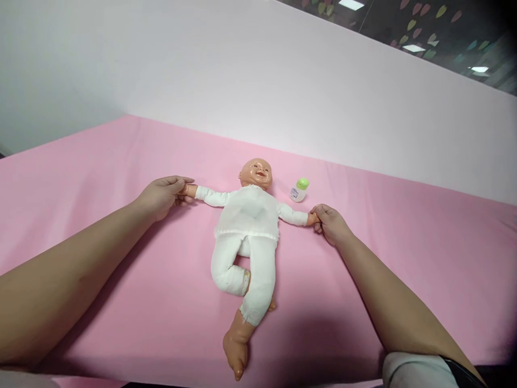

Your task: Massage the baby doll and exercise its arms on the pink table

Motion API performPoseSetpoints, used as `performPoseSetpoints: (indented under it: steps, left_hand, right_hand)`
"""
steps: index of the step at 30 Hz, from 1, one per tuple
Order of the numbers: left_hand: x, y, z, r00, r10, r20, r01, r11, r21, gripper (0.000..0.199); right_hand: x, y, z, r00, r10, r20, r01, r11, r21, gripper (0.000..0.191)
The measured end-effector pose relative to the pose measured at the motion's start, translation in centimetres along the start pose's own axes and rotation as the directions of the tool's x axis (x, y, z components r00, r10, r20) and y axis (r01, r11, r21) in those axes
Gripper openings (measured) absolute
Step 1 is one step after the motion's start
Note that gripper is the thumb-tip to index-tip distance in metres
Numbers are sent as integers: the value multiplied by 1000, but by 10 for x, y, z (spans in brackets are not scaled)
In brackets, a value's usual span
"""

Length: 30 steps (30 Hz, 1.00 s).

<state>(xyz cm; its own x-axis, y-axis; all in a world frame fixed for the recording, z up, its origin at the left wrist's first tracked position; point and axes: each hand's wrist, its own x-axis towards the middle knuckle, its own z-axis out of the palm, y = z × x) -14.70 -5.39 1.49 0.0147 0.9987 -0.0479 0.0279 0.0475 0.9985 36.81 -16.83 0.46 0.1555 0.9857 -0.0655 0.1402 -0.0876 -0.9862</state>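
A baby doll (251,213) with a white cloth body lies on its back, its head away from me. Its arms are stretched out to both sides, and its legs are bent and crossed near the feet. My left hand (163,196) is closed around the doll's hand on the left side. On the other side, my right hand (331,222) pinches the doll's other hand between thumb and fingers. Close to the doll's head and my right hand stands a small clear bottle (299,191) with a green cap and a printed label.
Pink cloth (161,302) covers the table under the doll. Behind it rises a plain white wall or partition (226,70). Beyond its top edge, a dark glass surface (424,32) carries heart-shaped stickers and light reflections.
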Motion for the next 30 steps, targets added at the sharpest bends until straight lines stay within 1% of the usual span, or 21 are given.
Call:
performPoseSetpoints:
  steps: [2, 5, 8, 10, 12, 16, 19, 21, 24, 27, 30]
  left_hand:
    - [2, -1, -2, 1000, -10, 2, 10, 1000, -16, 33]
    - [3, -1, -3, 1000, -20, 10, 21, 999, -49, 40]
    - [1, 1, -2, 1000, -18, 20, 20, 996, -87, 43]
    - [-1, 3, 0, 1000, -9, 18, 11, 995, -99, 42]
    - [-3, 4, 1, 1000, 2, 21, 0, 995, -100, 40]
    - [-4, 5, 2, 1000, -1, 22, 2, 997, -77, 33]
    - [-5, 7, 3, 1000, -14, 11, 15, 999, -47, 21]
    - [-4, 7, 3, 1000, -19, 3, 19, 999, -26, 18]
    - [-2, 5, 3, 1000, -23, -22, 23, 1000, -4, 20]
    - [0, 2, 2, 999, -27, -35, 27, 1000, -10, 25]
    - [-1, 4, 2, 999, -33, -21, 32, 999, -35, 32]
  right_hand:
    - [2, 2, 0, 1000, 3, -9, -3, 1000, -19, 54]
    - [3, 2, -2, 1000, 13, -7, -13, 1000, 24, 51]
    - [2, -4, -6, 998, 43, 56, -48, 994, 97, 58]
    - [-1, -8, -9, 991, 63, 115, -78, 987, 137, 65]
    - [-2, -12, -11, 987, 71, 144, -94, 983, 158, 68]
    - [-4, -12, -7, 992, 52, 119, -65, 992, 106, 54]
    - [-4, -9, -2, 995, 22, 95, -25, 999, 30, 50]
    - [-4, -7, 1, 997, 6, 74, -4, 1000, -27, 48]
    - [-4, -7, 2, 999, -1, 42, 5, 996, -85, 52]
    - [-4, -6, 2, 1000, -12, 19, 14, 995, -95, 55]
    - [-2, -4, 0, 1000, -16, 16, 17, 996, -83, 55]
